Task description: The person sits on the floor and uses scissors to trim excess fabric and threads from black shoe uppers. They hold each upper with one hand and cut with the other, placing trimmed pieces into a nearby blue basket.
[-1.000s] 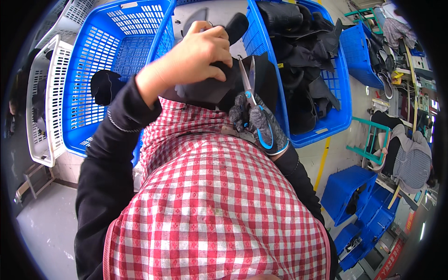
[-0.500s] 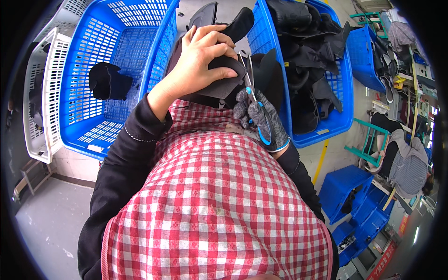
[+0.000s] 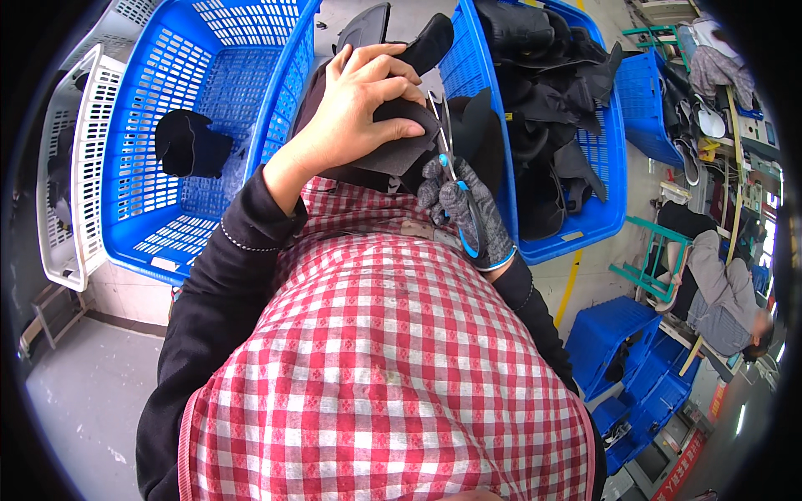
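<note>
My bare left hand (image 3: 355,117) is closed on a black fabric piece (image 3: 399,155), thumb on its top face and fingers spread over its far side. The piece lies over other black material in front of my apron; its full shape is hidden. My right hand (image 3: 489,213), in a grey knit glove, grips scissors (image 3: 454,165) with blue-and-black handles. Their blades point away from me, slightly parted, beside the right edge of the fabric piece. Whether they touch it, I cannot tell.
A blue basket (image 3: 288,108) on my left holds a black piece (image 3: 190,144). The blue crate (image 3: 614,200) on my right is heaped with black pieces (image 3: 543,92). Beyond the left basket stands a white basket (image 3: 83,167). At far right, a person (image 3: 718,292) sits among blue crates.
My hands, the fabric piece and the scissors stay almost in place. The view has shifted slightly, and the person at far right has changed posture.
</note>
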`<state>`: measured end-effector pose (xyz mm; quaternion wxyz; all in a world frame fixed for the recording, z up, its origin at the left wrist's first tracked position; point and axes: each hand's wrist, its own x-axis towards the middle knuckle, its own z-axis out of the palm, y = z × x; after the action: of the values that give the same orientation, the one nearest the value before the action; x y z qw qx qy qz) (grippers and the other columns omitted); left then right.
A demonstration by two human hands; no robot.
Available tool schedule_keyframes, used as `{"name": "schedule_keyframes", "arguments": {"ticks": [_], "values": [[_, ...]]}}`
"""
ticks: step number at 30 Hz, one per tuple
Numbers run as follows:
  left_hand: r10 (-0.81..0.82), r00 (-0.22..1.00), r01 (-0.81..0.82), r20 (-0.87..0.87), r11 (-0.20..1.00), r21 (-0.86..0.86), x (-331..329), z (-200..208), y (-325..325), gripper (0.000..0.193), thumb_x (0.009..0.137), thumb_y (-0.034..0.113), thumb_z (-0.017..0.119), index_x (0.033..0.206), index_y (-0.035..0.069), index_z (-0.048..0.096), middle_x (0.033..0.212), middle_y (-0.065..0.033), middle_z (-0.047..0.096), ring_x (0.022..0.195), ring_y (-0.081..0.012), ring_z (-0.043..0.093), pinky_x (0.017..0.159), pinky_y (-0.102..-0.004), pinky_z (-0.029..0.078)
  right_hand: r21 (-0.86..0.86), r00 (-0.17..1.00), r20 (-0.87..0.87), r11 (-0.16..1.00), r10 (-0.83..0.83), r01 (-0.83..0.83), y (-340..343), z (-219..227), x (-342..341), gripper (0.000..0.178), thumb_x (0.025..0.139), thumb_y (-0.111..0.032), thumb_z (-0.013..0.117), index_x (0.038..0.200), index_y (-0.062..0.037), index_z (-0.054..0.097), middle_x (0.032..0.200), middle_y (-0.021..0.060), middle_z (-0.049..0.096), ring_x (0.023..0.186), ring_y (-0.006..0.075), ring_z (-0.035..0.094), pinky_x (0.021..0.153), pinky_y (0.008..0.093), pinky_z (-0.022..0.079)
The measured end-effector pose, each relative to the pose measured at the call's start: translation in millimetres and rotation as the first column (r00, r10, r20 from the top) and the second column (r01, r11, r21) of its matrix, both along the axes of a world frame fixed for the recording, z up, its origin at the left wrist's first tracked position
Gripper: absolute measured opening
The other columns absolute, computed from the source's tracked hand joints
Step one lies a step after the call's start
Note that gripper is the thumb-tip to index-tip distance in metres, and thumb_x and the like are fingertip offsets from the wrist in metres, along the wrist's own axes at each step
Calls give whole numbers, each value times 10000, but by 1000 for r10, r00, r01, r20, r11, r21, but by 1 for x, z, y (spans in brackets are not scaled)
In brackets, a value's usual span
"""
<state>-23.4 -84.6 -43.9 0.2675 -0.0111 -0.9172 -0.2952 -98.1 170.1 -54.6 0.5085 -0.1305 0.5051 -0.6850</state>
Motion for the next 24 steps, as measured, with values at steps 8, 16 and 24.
{"name": "schedule_keyframes", "arguments": {"ticks": [8,16,24], "values": [[0,1000,0,3,1000,-5,1,2,1,343,773,377,879,1035,189,761,1281,16,661,1474,-278,410,1210,-545,214,6,992,18,992,123,-123,2,14,-9,286,1084,-194,552,1303,-14,589,941,82,660,796,116,638,587,182,496],[25,1000,-23,-12,991,130,5,2,-4,735,763,313,897,1393,96,586,1456,-92,584,1503,-316,375,1219,-496,272,232,977,210,969,40,-90,7,21,-29,307,1100,-214,531,1279,27,592,983,88,643,802,96,623,641,189,526],[11,997,4,-80,982,188,-1,-1,-2,1058,739,438,903,1592,86,385,1671,-148,337,1553,-355,286,1270,-484,240,93,931,118,929,346,-357,25,28,-79,285,1092,-143,535,1298,39,612,1014,85,676,790,69,636,591,140,534]]}}
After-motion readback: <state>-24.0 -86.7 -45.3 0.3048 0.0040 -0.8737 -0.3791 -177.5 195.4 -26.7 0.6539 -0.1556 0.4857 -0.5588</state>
